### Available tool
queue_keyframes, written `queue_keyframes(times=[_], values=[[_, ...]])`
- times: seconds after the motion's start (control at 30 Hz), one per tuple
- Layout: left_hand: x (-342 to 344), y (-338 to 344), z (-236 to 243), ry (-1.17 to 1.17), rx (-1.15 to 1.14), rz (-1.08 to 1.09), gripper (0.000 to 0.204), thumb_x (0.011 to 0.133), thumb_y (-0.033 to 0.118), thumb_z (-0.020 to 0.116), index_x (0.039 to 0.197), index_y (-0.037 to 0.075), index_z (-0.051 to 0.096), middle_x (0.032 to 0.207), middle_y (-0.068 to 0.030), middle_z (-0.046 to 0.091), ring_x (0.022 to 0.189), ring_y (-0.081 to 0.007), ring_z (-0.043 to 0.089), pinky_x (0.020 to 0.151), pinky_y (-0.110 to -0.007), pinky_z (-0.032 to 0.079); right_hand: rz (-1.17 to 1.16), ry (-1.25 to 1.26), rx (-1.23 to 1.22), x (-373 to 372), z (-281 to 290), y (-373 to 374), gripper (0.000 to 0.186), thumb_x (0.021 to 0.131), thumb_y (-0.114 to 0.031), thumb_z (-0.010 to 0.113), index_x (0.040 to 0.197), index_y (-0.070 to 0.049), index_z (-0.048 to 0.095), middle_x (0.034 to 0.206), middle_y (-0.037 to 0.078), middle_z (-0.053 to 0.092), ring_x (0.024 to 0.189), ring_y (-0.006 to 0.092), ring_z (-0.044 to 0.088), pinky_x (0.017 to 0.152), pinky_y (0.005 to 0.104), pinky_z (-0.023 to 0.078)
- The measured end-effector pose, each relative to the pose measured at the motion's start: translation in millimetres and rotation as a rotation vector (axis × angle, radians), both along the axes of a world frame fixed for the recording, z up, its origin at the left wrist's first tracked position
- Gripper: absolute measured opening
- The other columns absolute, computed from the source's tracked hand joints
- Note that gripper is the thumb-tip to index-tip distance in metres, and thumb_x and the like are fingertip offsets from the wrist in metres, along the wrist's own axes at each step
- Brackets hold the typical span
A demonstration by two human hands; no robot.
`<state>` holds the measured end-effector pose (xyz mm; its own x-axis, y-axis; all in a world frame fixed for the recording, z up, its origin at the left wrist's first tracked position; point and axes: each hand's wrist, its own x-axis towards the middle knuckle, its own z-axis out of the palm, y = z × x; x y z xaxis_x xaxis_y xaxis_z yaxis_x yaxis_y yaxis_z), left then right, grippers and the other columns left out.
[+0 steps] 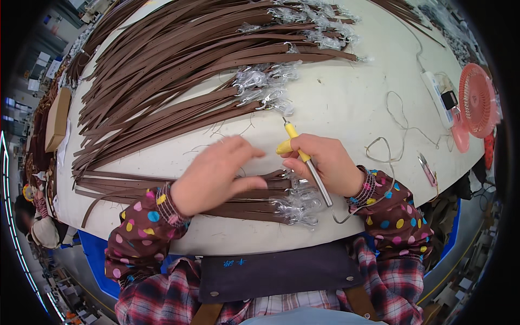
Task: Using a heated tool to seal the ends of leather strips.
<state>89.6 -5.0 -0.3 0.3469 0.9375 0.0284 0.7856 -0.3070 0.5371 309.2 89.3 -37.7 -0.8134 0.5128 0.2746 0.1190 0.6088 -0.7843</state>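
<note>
In my right hand (327, 162) I grip a corded soldering-iron-like pen (292, 131) with a yellow sleeve and a silver rear shaft. Its thin tip points away from me, close to the plastic-wrapped metal clasps (268, 97) of a middle bundle of brown straps (184, 116). A yellow finger cover (283, 147) sits on one finger of that hand. My left hand (214, 176) hovers with fingers stretched out and nothing in them, above the nearest bundle of brown straps (244, 210). Wrapped clasps (298, 203) lie at the right end of that bundle too.
A large pile of brown straps (179, 54) covers the far left of the white table (346, 119). To the right are a pink fan (476, 100), a white power strip (435, 96), thread snips (427, 170) and the loose cord (403, 127). Another person (46, 230) is at far left.
</note>
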Motion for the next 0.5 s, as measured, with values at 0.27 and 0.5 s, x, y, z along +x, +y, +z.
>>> queue_keyframes(times=[0.27, 0.5], values=[[-21.8, 44.3, -30.1, 0.378, 0.480, 0.279, 0.020, 0.074, 0.009, 0.068, 0.092, 0.008, 0.058, 0.087, -0.0069, 0.053, 0.086, -0.0265, 0.054, 0.074, -0.037, 0.042, -0.132, 0.106, 0.078, -1.0, 1.3, 9.9, 0.012, 0.084, -0.009, 0.065, 0.091, -0.003, 0.058, 0.079, 0.011, 0.061, 0.068, 0.0243, 0.060, 0.062, 0.0297, 0.048], [-18.5, 36.4, -20.0, 0.247, 0.477, 0.327, 0.015, 0.076, 0.006, 0.065, 0.088, 0.007, 0.055, 0.083, -0.0063, 0.057, 0.079, -0.0266, 0.056, 0.070, -0.036, 0.043, -0.245, 0.245, 0.250, -2.2, 2.7, 14.7, 0.017, 0.079, -0.008, 0.068, 0.093, -0.005, 0.059, 0.078, 0.010, 0.058, 0.067, 0.0285, 0.056, 0.059, 0.0337, 0.046]])
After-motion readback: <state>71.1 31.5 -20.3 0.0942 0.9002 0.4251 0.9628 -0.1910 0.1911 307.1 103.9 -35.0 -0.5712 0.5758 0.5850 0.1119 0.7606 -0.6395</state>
